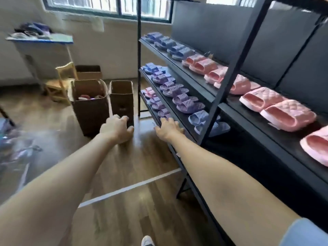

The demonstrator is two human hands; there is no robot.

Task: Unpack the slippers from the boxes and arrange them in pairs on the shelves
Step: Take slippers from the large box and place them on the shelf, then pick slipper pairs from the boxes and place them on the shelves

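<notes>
A black metal shelf rack [179, 67] fills the right side. Its upper shelf carries blue slippers [170, 44] at the far end and pink slippers [276, 110] nearer me. The shelf below holds purple slippers [179, 96] and a blue pair [202, 121]. Two tall cardboard boxes stand on the floor: the wider box [90, 110] shows slippers inside, the narrower box [122, 100] looks empty from here. My left hand [115, 127] reaches toward the narrower box's base with fingers spread, holding nothing. My right hand [168, 129] is open near the low shelf edge.
A small wooden chair [60, 82] and a third cardboard box [88, 71] stand behind the two boxes. A white table [40, 41] with piled items is at the back left. Blurred bags lie on the floor at the left. My shoe [148, 241] shows at the bottom.
</notes>
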